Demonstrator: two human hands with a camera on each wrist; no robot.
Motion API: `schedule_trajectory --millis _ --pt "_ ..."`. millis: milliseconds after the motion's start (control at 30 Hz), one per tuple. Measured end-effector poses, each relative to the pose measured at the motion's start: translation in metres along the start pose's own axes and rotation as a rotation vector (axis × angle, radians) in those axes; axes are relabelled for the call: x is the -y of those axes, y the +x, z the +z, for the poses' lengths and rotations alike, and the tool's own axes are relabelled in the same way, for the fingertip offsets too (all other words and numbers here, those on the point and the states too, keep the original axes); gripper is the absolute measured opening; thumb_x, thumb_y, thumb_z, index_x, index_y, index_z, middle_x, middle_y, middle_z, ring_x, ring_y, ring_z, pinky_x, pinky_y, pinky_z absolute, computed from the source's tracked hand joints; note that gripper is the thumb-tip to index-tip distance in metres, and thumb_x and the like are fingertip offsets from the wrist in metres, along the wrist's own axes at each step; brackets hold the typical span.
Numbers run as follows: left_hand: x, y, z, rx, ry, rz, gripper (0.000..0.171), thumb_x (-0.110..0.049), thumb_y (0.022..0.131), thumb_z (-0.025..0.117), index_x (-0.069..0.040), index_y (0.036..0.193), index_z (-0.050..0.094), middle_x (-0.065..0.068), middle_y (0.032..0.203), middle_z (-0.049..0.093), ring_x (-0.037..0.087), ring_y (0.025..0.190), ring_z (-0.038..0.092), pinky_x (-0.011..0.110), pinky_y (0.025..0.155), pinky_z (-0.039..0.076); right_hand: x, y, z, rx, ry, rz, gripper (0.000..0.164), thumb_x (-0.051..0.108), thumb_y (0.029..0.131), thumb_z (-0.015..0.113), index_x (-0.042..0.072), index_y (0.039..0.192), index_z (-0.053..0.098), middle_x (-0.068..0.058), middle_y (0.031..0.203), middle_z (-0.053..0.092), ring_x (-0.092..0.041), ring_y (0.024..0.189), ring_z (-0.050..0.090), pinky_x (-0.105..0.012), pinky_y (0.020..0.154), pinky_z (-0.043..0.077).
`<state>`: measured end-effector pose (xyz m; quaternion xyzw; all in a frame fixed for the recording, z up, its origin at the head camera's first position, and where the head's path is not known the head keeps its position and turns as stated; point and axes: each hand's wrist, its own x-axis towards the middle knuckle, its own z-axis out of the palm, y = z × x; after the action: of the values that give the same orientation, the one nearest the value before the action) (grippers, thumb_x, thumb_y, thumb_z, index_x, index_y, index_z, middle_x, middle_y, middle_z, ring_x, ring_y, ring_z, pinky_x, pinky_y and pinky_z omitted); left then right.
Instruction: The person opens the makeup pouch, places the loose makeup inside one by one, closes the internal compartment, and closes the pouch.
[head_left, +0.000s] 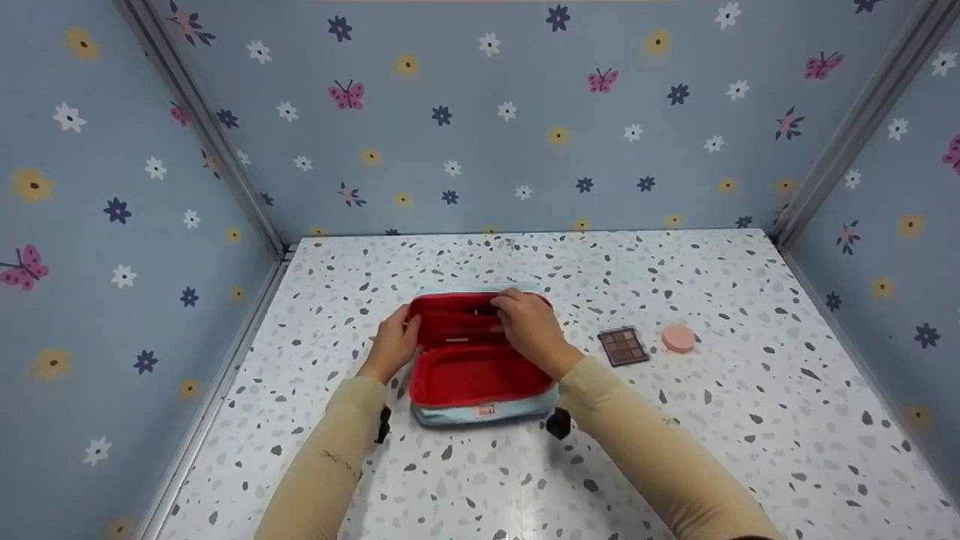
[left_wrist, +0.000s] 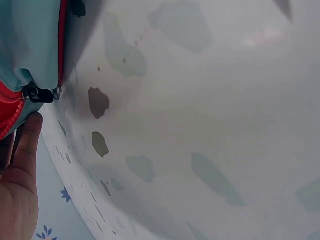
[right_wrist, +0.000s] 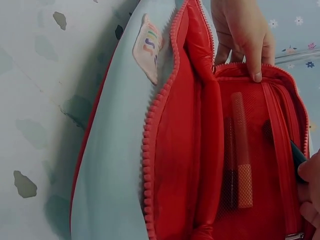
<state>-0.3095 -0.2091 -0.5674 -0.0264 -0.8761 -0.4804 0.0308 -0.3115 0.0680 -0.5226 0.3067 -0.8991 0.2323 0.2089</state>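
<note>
A light blue cosmetic bag (head_left: 517,407) with red lining lies unzipped, its lid raised at the back. My left hand (head_left: 395,343) pinches the lid's left edge, thumb on the red lining and fingers outside. Between the fingers of my right hand (head_left: 527,324) is a dark handle, seemingly a makeup brush (right_wrist: 299,156); its dark end sits behind the mesh of the lid pocket. Inside that pocket stand a slim orange-pink tube (right_wrist: 241,150) and a thin dark stick (right_wrist: 229,172). The bag's red lower compartment (head_left: 480,375) holds nothing visible.
Right of the bag on the speckled table (head_left: 750,420) lie an eyeshadow palette (head_left: 623,346) and a round pink compact (head_left: 678,337). Flower-patterned walls (head_left: 480,112) enclose the table at the back and both sides.
</note>
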Motion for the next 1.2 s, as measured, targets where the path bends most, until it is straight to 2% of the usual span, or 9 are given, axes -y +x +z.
schedule_trajectory --millis 200,367,633,867,1033,1200 --pt "-0.002 0.001 0.001 0.004 0.003 -0.008 0.033 -0.017 0.116 0.046 -0.001 0.14 0.064 0.019 0.126 0.074 0.031 0.112 0.071 0.046 0.1 0.061 0.0 -0.002 0.001 -0.001 -0.003 -0.021 0.013 0.001 0.101 0.073 0.002 0.111 0.08 -0.014 0.11 0.079 -0.034 0.103 0.076 -0.051 0.095 0.06" --pt "-0.004 0.0 0.002 0.001 -0.003 0.006 0.031 -0.016 0.116 0.047 -0.001 0.137 0.065 0.019 0.123 0.075 0.031 0.11 0.071 0.046 0.099 0.061 -0.001 -0.002 0.001 0.031 -0.028 -0.038 0.013 0.003 0.103 0.069 0.003 0.107 0.081 -0.011 0.107 0.08 -0.032 0.103 0.074 -0.051 0.093 0.058" --pt "-0.006 0.0 0.003 0.005 -0.006 0.012 0.032 -0.017 0.116 0.047 -0.001 0.138 0.064 0.019 0.126 0.074 0.033 0.114 0.071 0.048 0.102 0.06 -0.001 -0.005 -0.001 0.094 -0.053 -0.024 0.018 0.006 0.107 0.065 0.003 0.115 0.08 -0.012 0.11 0.082 -0.034 0.107 0.071 -0.053 0.096 0.056" --pt "-0.004 0.001 0.003 0.003 -0.001 0.006 0.031 -0.015 0.115 0.047 0.0 0.136 0.064 0.02 0.124 0.074 0.032 0.11 0.071 0.046 0.098 0.061 -0.001 -0.008 -0.007 0.144 -0.059 -0.008 0.022 0.008 0.108 0.062 0.004 0.124 0.077 -0.012 0.117 0.081 -0.033 0.115 0.069 -0.054 0.1 0.054" --pt "-0.003 0.001 0.003 -0.007 0.02 -0.001 0.03 -0.014 0.115 0.047 0.002 0.134 0.064 0.021 0.121 0.074 0.032 0.108 0.071 0.044 0.097 0.06 -0.006 -0.013 -0.014 0.103 0.021 -0.028 0.022 0.003 0.104 0.068 0.001 0.124 0.076 -0.014 0.121 0.079 -0.034 0.118 0.071 -0.053 0.107 0.056" --pt "-0.003 0.001 0.001 -0.004 0.024 -0.007 0.033 -0.014 0.115 0.046 0.003 0.137 0.063 0.022 0.123 0.074 0.033 0.109 0.07 0.046 0.098 0.06 -0.015 -0.022 -0.024 0.047 0.075 -0.023 0.027 0.008 0.098 0.08 0.0 0.124 0.076 -0.016 0.12 0.078 -0.036 0.115 0.072 -0.053 0.106 0.058"
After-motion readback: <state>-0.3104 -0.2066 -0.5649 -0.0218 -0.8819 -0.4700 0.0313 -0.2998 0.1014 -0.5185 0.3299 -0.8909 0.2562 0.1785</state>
